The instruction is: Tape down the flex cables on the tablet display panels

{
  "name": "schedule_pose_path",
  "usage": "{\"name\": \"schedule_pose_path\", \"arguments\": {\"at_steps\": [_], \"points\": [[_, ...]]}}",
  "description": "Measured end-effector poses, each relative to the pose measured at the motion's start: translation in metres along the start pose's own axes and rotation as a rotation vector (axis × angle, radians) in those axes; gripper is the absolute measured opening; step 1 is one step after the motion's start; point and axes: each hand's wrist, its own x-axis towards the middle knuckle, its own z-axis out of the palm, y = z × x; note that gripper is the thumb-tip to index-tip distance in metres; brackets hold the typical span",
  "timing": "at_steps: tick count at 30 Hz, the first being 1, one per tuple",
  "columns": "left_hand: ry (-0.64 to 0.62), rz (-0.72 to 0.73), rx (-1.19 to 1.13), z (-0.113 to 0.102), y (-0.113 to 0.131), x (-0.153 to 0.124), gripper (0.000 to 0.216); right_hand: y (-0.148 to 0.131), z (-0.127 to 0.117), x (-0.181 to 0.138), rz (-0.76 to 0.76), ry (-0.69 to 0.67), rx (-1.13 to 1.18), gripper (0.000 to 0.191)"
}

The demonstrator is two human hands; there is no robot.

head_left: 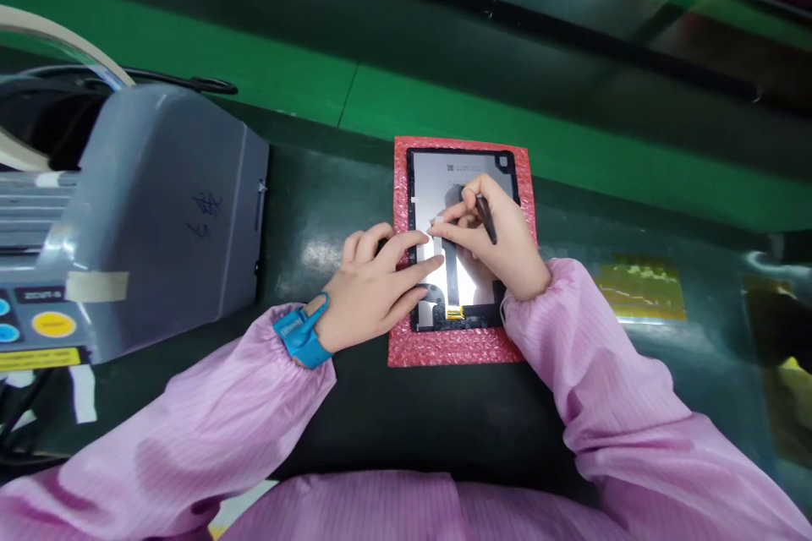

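Observation:
A tablet screen panel [435,177], silver-backed with a black frame, lies on a sheet of red bubble wrap [453,351]. Down its middle runs a dark flat ribbon cable [452,275] ending in a gold-coloured strip [454,313]. My left hand [377,283], with a blue wrist strap [301,338], lies over the panel's left edge, fingers spread, fingertips on the silver back. My right hand [504,224] is closed over the panel with a slim dark tool [487,220] held in the fingers. Its thumb and forefinger meet near the cable's upper end; whatever is between their tips is too small to name.
At the left stands a grey tape dispenser machine [171,211] with a yellow button [54,325] and a cream reel at its top. Yellow translucent film [640,287] lies on the dark bench to the right. A green strip [393,101] runs behind the work.

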Motion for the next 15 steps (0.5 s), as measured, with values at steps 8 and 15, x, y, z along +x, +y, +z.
{"name": "schedule_pose_path", "arguments": {"at_steps": [8, 15], "points": [[-0.115, 0.286, 0.026, 0.008, 0.033, -0.007, 0.053, 0.015, -0.029, 0.009, -0.174, 0.351, -0.194, 0.041], [-0.163, 0.209, 0.042, 0.025, 0.01, 0.033, 0.051, 0.061, -0.124, -0.095, -0.145, 0.551, -0.541, 0.04]]}}
